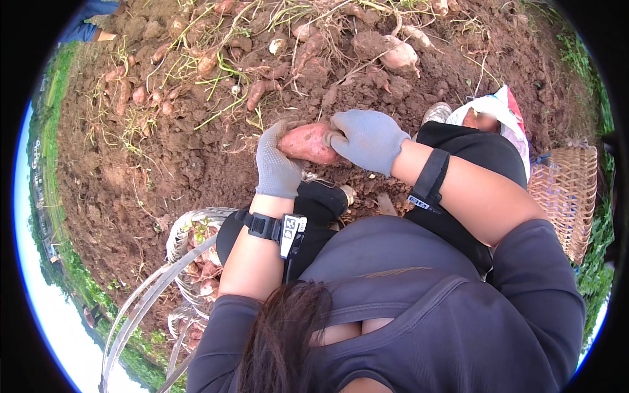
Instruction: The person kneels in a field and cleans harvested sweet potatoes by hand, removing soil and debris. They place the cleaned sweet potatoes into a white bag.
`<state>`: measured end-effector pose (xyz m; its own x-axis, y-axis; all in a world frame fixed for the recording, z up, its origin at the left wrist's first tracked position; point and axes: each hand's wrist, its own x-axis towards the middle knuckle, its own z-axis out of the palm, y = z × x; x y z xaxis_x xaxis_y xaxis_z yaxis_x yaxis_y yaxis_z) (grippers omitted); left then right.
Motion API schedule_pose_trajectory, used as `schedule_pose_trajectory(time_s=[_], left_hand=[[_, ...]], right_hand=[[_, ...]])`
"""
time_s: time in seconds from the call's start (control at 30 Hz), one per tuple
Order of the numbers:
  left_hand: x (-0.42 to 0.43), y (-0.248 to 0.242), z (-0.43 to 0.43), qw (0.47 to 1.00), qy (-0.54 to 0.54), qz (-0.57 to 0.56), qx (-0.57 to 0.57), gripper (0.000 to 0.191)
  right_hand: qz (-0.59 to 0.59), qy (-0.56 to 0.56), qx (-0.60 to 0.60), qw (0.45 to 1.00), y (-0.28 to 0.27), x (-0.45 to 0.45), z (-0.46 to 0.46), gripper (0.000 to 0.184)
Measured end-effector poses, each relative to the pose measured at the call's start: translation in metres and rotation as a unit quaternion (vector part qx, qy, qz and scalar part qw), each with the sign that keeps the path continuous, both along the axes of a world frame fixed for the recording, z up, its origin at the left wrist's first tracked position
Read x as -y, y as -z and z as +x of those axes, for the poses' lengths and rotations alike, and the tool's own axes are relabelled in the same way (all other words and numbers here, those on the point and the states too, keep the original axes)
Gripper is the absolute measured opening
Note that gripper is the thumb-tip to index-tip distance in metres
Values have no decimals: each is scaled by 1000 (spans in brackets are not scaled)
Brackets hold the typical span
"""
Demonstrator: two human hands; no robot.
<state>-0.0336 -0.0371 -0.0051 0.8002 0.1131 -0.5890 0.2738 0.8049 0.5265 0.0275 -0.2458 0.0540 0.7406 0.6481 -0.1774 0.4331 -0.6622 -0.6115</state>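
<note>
A reddish sweet potato with bits of soil on its skin is held between my two gloved hands, above the dug earth. My left hand, in a grey knit glove, grips its left end. Around the right end are the bent fingers of my right hand, in a matching glove. Beyond them, many sweet potatoes with roots and vines lie on the brown soil, among them a large pale pink one and a small cluster at the left.
At my left stand baskets of sweet potatoes with long curved handles. On my right are a white and red sack with produce inside and a woven bamboo basket. Part of another person shows at the top left.
</note>
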Motion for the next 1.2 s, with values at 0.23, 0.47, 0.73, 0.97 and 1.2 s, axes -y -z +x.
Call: schedule_pose_trajectory(time_s=[0.23,0.47,0.73,0.97,1.2], left_hand=[[4,2,-6,965,54,219,130,26],[7,-5,-5,1000,6,-5,12,27],[2,6,-4,998,25,-48,17,26],[3,-2,-6,980,47,154,117,28],[6,-23,-6,908,89,342,225,28]], right_hand=[[123,159,-32,979,2,6,12,25],[194,-78,104,972,3,0,4,38],[213,-122,116,962,0,-3,3,27],[233,4,47,971,4,0,6,16],[206,68,-347,912,5,3,14,65]])
